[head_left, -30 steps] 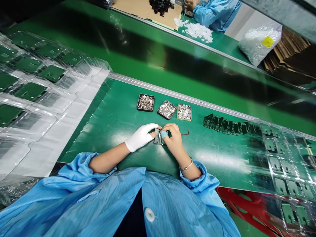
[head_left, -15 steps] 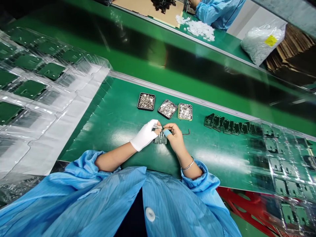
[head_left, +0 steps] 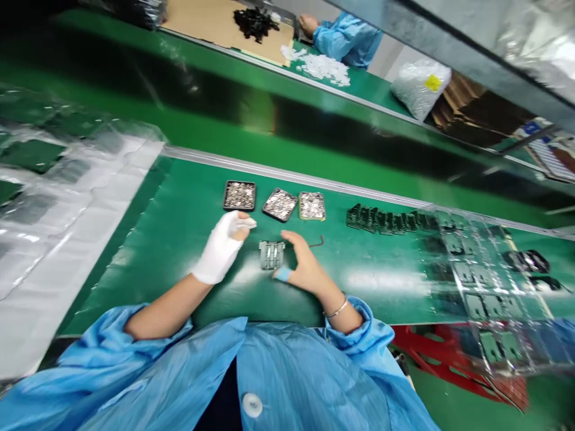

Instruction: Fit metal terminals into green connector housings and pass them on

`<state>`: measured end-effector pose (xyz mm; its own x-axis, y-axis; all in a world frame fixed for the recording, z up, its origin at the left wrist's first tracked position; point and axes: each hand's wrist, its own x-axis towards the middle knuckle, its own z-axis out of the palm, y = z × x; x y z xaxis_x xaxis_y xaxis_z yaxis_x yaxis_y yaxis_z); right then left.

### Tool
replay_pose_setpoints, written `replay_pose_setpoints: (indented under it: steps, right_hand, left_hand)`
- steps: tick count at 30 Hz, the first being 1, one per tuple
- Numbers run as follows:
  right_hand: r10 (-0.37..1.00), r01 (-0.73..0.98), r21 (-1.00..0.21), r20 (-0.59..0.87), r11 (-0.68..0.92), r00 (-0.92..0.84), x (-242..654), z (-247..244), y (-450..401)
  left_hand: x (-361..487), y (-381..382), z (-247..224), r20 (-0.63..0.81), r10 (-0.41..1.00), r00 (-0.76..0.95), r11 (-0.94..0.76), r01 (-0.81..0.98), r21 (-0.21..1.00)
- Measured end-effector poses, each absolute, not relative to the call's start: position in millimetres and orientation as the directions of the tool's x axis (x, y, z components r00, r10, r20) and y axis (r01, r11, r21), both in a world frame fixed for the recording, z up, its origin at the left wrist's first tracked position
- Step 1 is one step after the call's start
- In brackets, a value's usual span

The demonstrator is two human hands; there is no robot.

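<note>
One green plate [head_left: 263, 258] with strips [head_left: 271, 254] looks part-assembled. Beside it, the right hand [head_left: 302, 263] spreads, empty; left of it, the left hand [head_left: 221, 248] curls, contents unclear.

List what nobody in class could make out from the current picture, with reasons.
- Head view: whether the gloved left hand pinches anything; blurred fingertips.
- Head view: each shiny bit's shape in the leftmost small tray; too small.
- Head view: the co-worker beyond the sleeve; top edge and overhead beam.

Green tabletop [head_left: 171, 239] bears three small trays [head_left: 225, 199], green pieces [head_left: 271, 255], an L-shaped tool [head_left: 321, 241]
</note>
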<state>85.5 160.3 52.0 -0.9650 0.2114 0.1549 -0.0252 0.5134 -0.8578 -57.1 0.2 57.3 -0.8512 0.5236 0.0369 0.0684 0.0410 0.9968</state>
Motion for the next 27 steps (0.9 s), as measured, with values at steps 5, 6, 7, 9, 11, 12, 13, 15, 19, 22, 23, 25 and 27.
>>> replay_pose_setpoints:
  steps: [5, 6, 7, 9, 11, 12, 13, 15, 19, 22, 23, 25, 27]
  right_hand:
    - [0.285, 0.07, -0.83, 0.11, 0.553, -0.952, 98.9, 67.5, 168.9]
    - [0.374, 0.106, -0.855, 0.108, 0.508, -0.921, 103.3, 70.3, 181.6]
    - [0.473, 0.151, -0.873, 0.1, 0.464, -0.875, 110.4, 73.1, 198.2]
    - [0.652, 0.266, -0.877, 0.069, 0.401, -0.755, 133.6, 78.5, 239.7]
    - [0.781, 0.395, -0.845, 0.043, 0.362, -0.623, 167.0, 83.8, 285.4]
    - [0.824, 0.474, -0.81, 0.02, 0.345, -0.566, 185.5, 86.4, 307.3]
    - [0.862, 0.547, -0.767, 0.015, 0.335, -0.507, 203.6, 88.7, 327.6]
    - [0.896, 0.599, -0.736, 0.023, 0.316, -0.444, 234.6, 91.8, 361.0]
    - [0.938, 0.666, -0.679, 0.1, 0.309, -0.332, 262.9, 85.6, 394.5]
    - [0.948, 0.725, -0.612, 0.192, 0.317, -0.252, 264.6, 74.7, 394.5]
    - [0.943, 0.747, -0.577, 0.221, 0.331, -0.248, 263.6, 72.2, 391.3]
    - [0.922, 0.784, -0.493, 0.282, 0.377, -0.266, 257.0, 69.6, 382.4]
    - [0.884, 0.792, -0.419, 0.351, 0.445, -0.31, 237.4, 67.5, 373.3]
  left_hand:
    - [-58.5, -5.7, 61.5, -0.054, 0.519, -0.853, 0.116, 0.008, 0.993]
    - [-58.1, -8.0, 61.5, -0.068, 0.53, -0.845, 0.137, 0.006, 0.991]
    - [-58.0, -11.0, 61.2, -0.08, 0.547, -0.833, 0.16, 0.01, 0.987]
    - [-59.6, -18.2, 60.6, -0.087, 0.564, -0.821, 0.205, 0.037, 0.978]
    - [-62.9, -24.7, 60.4, -0.089, 0.562, -0.823, 0.261, 0.074, 0.963]
    - [-64.7, -27.0, 60.7, -0.092, 0.555, -0.827, 0.293, 0.09, 0.952]
    - [-66.2, -28.4, 61.3, -0.099, 0.546, -0.832, 0.328, 0.103, 0.939]
    - [-67.3, -29.0, 63.3, -0.11, 0.532, -0.84, 0.382, 0.122, 0.916]
    - [-63.5, -26.7, 67.4, -0.092, 0.557, -0.825, 0.402, 0.171, 0.9]
    - [-64.1, -27.5, 66.8, -0.059, 0.601, -0.797, 0.401, 0.236, 0.885]
    - [-65.8, -28.1, 66.3, -0.054, 0.608, -0.792, 0.407, 0.252, 0.878]
    - [-69.2, -29.6, 67.3, -0.048, 0.604, -0.796, 0.427, 0.272, 0.862]
    - [-69.3, -32.3, 72.7, -0.037, 0.595, -0.803, 0.437, 0.285, 0.853]
